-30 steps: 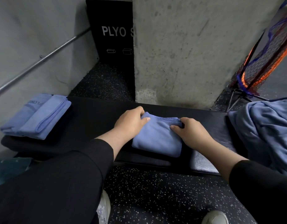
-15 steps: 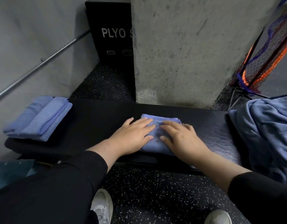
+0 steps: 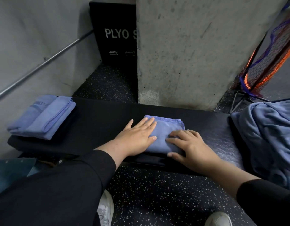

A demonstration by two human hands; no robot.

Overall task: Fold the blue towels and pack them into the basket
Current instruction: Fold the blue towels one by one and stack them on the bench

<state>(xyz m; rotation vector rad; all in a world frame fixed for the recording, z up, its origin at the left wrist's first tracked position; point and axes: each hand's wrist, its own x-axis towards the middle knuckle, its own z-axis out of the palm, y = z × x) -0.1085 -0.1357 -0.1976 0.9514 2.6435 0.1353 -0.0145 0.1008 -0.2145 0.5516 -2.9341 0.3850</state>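
A small folded blue towel (image 3: 166, 129) lies on the black padded bench (image 3: 98, 121) in the middle. My left hand (image 3: 136, 137) lies flat with straight fingers on the towel's left part. My right hand (image 3: 188, 144) presses flat on its near right corner, fingers spread. A stack of folded blue towels (image 3: 43, 116) rests on the bench's left end. A heap of unfolded blue towels (image 3: 268, 137) fills the right side. No basket is visible.
A concrete pillar (image 3: 190, 51) rises just behind the bench. A black plyo box (image 3: 115, 35) stands behind on the left, beside a grey wall with a metal rail (image 3: 43, 62). An orange and blue net (image 3: 271, 53) leans at the right. Speckled rubber floor and my shoes lie below.
A second ago both hands pinched the towel's far edge. They now lie flat on the folded towel, and my right hand has slid toward its near right corner.
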